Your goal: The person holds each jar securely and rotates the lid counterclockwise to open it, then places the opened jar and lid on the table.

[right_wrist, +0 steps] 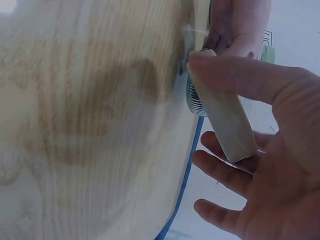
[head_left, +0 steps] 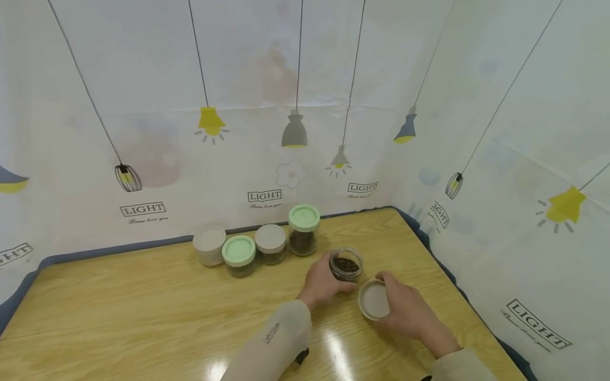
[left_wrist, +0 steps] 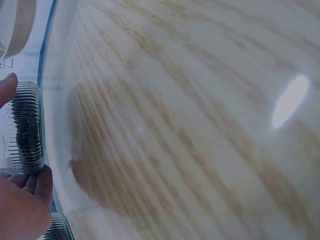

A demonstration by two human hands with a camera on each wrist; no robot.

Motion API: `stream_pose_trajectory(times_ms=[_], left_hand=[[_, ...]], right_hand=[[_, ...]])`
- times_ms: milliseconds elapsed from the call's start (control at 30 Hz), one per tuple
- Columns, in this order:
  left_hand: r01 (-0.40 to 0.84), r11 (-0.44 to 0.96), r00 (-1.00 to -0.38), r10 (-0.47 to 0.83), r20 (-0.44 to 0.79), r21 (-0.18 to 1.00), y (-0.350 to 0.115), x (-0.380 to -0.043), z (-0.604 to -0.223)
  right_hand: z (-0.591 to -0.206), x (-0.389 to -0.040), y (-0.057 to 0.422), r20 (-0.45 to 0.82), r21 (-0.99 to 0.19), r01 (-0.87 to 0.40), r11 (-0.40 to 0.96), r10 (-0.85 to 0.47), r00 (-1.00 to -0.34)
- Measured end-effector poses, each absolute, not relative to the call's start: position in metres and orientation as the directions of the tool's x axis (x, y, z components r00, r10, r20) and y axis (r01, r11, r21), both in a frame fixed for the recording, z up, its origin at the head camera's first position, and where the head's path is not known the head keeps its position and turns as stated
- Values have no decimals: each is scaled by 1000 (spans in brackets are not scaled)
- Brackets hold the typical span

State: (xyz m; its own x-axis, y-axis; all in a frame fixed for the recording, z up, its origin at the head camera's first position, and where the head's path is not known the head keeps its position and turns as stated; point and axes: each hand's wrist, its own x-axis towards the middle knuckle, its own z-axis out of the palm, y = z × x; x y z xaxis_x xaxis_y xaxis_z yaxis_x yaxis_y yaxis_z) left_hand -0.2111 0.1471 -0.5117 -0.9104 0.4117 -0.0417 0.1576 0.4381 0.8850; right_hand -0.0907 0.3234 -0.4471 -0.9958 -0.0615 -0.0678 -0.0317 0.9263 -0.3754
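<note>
My left hand (head_left: pixel 325 283) grips a ribbed clear glass jar (head_left: pixel 346 266) without a lid, its mouth facing up and dark brown granules inside. In the left wrist view the thumb and fingers wrap the two sides of the jar (left_wrist: pixel 27 127). My right hand (head_left: pixel 411 309) pinches a round whitish lid (head_left: pixel 374 300) by its rim, just in front of the jar, with the lid's inner side showing. The right wrist view has the lid (right_wrist: pixel 225 110) edge-on between thumb and fingers, overlapping the jar behind it.
Along the back of the wooden table (head_left: pixel 157 312) stand closed jars: a white-lidded jar (head_left: pixel 209 245), a low green-lidded jar (head_left: pixel 239 255), another white-lidded jar (head_left: pixel 271 243) and a taller green-lidded jar (head_left: pixel 303 229). A printed curtain (head_left: pixel 248 153) borders the back and right edges.
</note>
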Motion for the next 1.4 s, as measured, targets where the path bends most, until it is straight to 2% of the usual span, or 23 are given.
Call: stream_pose_trajectory(times_ms=[167,400,533,1000,1400], left_hand=[[167,444,-913,406,-31,880,151,-213,-512],[179,447,-911,412,-24,876,157,-214,-516],[177,438,-909,416,-24,881,160,-213,-517],[142,436,-918,394,-46,889,169,-210,-515],[131,432,-916,397,-58,893,174,-206,-517]], right_hand=[[-458,-91,327,-46,-316,-45,948,-62,-997],[-474,-89,329,-147,-319,41,947,-7,-989],[-477,-90,328,-141,-329,64,942,18,-990],[-487,-95,326,-133,-345,58,937,13,-991],[-489,-98,330,-141,-262,21,965,-17,-990]])
